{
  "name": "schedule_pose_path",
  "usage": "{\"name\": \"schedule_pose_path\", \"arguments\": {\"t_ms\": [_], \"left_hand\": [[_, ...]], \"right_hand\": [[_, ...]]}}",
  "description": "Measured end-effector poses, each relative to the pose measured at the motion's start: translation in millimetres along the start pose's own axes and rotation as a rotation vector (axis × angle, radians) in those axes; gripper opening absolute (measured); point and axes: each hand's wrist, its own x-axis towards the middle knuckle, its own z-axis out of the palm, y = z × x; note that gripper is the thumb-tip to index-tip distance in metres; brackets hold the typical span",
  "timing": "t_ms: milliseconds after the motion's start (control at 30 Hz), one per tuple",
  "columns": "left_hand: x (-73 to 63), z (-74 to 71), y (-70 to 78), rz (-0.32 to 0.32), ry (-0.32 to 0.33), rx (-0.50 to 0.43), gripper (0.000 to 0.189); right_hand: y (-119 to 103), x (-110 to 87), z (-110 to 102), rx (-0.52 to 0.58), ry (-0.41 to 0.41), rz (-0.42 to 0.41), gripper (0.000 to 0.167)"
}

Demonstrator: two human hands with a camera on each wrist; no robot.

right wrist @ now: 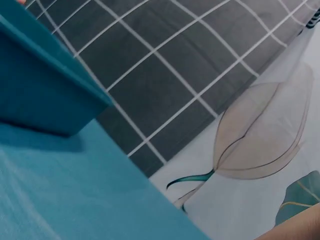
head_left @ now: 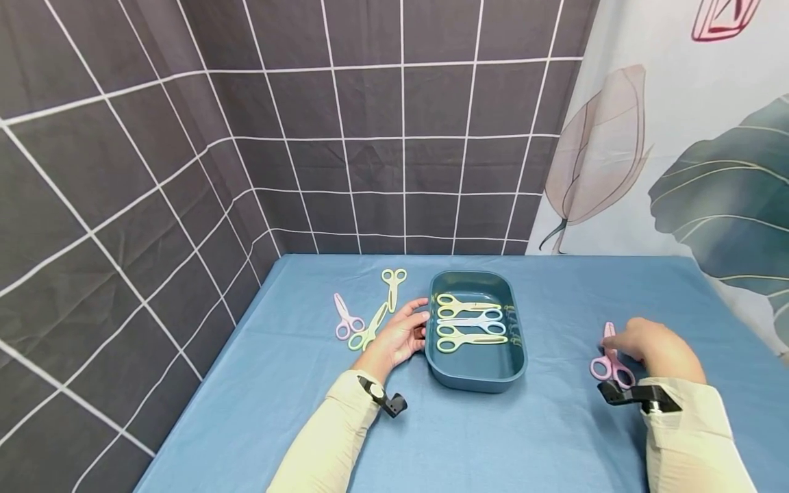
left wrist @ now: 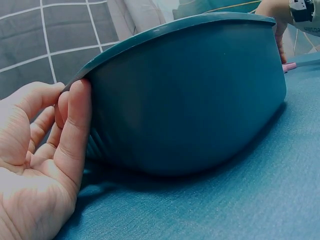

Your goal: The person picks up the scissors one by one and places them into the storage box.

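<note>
My left hand is at the left side of a dark teal plastic box, its fingertips against the outer wall just under the rim in the left wrist view. Three pairs of scissors lie inside: one yellow-green, one pale blue and another yellow-green. Well to the right, my right hand pinches pink scissors by the blades, handle loops toward me; its thumb is hidden. The right wrist view shows only a corner of the box, not the scissors.
Left of the box lie more scissors: a pink pair, a yellow-green pair partly behind my left hand, and a yellow-green pair farther back. A blue cloth covers the table. Dark gridded fabric hangs behind.
</note>
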Motion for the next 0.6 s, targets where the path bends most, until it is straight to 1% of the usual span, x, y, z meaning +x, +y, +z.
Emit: {"name": "schedule_pose_path", "arguments": {"t_ms": [200, 333, 467, 533, 600], "left_hand": [[-1.3, 0.9, 1.0, 0.006, -0.007, 0.002, 0.031], [-1.2, 1.6, 1.8, 0.011, -0.002, 0.005, 0.031], [-1.0, 2.1, 1.8, 0.004, -0.001, 0.011, 0.032], [-1.2, 2.0, 1.4, 0.001, 0.000, 0.013, 0.032], [-1.5, 1.6, 1.2, 0.003, 0.001, 0.013, 0.033]], "right_hand": [[-2, 2.2, 9, 0.028, 0.025, 0.019, 0.034], [-4, 5.9, 11, 0.057, 0.029, 0.040, 0.029], [-3, 7.1, 12, 0.090, 0.028, 0.062, 0.028], [-3, 6.4, 12, 0.098, 0.037, 0.058, 0.027], [-4, 5.7, 13, 0.090, 0.058, 0.037, 0.027]]}}
